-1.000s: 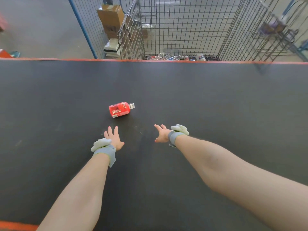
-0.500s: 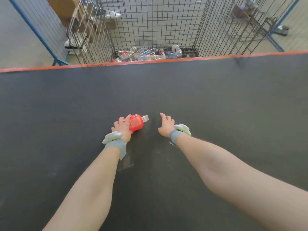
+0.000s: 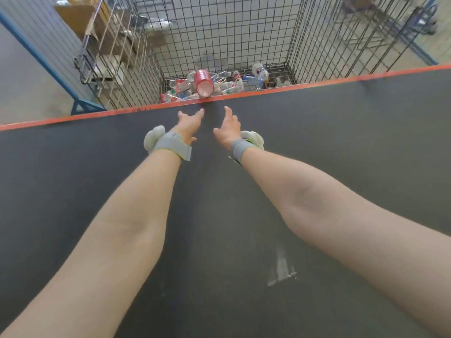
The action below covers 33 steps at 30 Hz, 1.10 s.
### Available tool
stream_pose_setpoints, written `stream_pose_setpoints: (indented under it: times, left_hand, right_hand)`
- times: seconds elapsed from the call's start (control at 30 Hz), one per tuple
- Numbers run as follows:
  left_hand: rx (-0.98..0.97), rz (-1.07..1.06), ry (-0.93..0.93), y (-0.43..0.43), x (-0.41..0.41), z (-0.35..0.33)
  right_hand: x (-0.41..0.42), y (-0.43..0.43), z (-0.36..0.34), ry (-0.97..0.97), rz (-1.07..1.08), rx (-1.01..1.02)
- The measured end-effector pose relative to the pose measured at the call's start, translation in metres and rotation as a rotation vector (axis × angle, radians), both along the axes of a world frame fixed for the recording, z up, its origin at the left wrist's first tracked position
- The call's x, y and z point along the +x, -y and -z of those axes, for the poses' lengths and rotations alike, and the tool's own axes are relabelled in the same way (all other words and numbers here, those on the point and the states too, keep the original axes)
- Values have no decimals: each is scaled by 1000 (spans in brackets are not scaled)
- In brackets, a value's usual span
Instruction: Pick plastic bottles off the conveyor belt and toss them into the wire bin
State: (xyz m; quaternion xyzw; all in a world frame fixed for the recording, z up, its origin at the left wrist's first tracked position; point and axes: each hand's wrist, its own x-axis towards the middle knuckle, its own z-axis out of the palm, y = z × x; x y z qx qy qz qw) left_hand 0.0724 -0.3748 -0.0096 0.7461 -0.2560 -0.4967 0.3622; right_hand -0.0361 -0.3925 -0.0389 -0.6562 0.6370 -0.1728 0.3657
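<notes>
Your left hand (image 3: 189, 123): wide, fingers straight, holding nothing; it reaches over the far part of the conveyor belt (image 3: 366, 142), fingertips near the orange edge (image 3: 73, 118).
Your right hand (image 3: 228, 128): also wide, fingers relaxed and empty, just beside the left hand without touching it.
Red bottle (image 3: 204, 83): past the orange edge, within the wire bin (image 3: 295, 32), round base turned towards you, apart from both hands. It is blurred, so you cannot tell whether it lies on the heap or hangs above it.
Bin floor: clear plastic bottles (image 3: 260, 70) lie heaped there.
Belt surface: black, with a pale scuff (image 3: 280, 269) between your forearms, nearer the right one.
Wrists: a grey strap (image 3: 174, 145) with a whitish pad on each.
Cardboard box (image 3: 73, 18): left of the bin, behind mesh.
</notes>
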Motion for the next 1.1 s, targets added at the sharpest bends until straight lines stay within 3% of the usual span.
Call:
stream_pose_setpoints:
  times: [0.17,0.47,0.6,0.73,0.9,1.1]
  left_hand:
    - [320,197,284,-97,-13,37]
    - [496,561,681,-307,-46,24]
    - [587,618,721,-379,-54,34]
    - [683,781,756,-426,-52,33]
    - [568,553,811,-434,-29,12]
    - [594,417,802,-477,-4,20]
  right_hand:
    - [-18,-63,15,-178,-63,171]
    - [-72,-227,16,-413,-367,347]
    - [-105,-300,33,-486,-450,407]
    - [-139,-366,63,-680,-497,557]
    - [-142,-383,42,-638,-480,487]
    - [-102,-393,13,-526,-555,390]
